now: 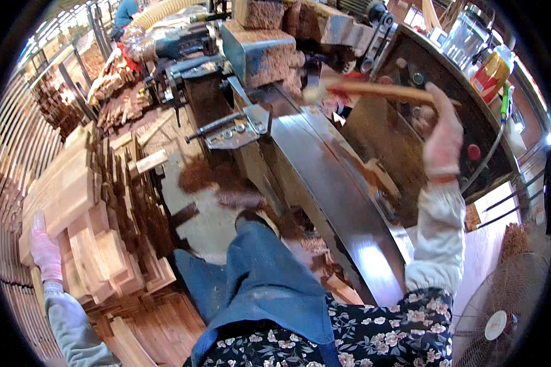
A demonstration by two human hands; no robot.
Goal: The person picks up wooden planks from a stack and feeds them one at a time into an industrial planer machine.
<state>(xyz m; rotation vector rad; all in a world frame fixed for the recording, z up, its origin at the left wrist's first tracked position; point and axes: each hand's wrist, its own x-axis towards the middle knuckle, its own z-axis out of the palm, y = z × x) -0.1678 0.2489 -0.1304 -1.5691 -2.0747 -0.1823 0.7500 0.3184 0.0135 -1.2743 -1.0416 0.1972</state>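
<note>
My left hand (44,248), in a pale pinkish glove, lies with its fingers stretched out along the edge of a stack of light wooden boards (64,183). My right hand (442,140), gloved too, is closed around a thin wooden stick (386,90). The stick points leftward and has a blurred pale tip, whose kind I cannot make out. Below it runs the shiny metal bed (324,177) of a woodworking machine. A metal bracket (237,131) is mounted at the bed's left side.
A sawdust-covered blue machine housing (257,52) stands at the far end. Along the right are a dark panel with knobs (473,150), a clear jar (465,30) and a round fan (499,321). Wood scraps (125,110) lie piled at the far left. Another person (126,11) is in the background.
</note>
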